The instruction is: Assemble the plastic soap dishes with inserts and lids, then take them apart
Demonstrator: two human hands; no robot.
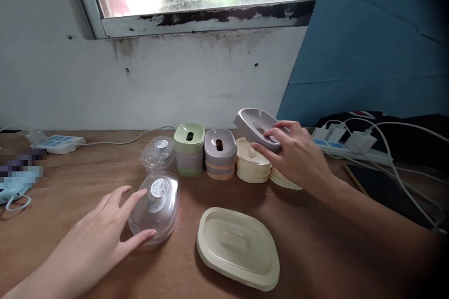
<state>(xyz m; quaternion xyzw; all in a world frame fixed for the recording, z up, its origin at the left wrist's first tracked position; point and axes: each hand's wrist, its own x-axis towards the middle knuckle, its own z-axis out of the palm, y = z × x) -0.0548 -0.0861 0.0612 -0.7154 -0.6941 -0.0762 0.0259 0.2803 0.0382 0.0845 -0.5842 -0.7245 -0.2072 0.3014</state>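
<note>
My right hand (300, 149) grips a grey plastic lid with a slot in its middle (250, 119), tilted above the cream stacked pieces (253, 168). My left hand (108, 226) has its fingers spread at the left side of a stack of clear plastic lids (154, 215) with a round white label; I cannot tell whether the fingertips touch it. In front of me lies a cream oval lid (238, 247), flat on the table. In a row behind stand a grey slotted stack (220, 147), a green slotted stack (189, 138) and another clear stack (157, 156).
More cream pieces (286, 181) lie partly behind my right hand. A power strip with white chargers (359, 144) and cables lies at the right, near a dark flat object (389, 196). Another power strip (58, 143) sits at the far left. A wall with a window stands behind.
</note>
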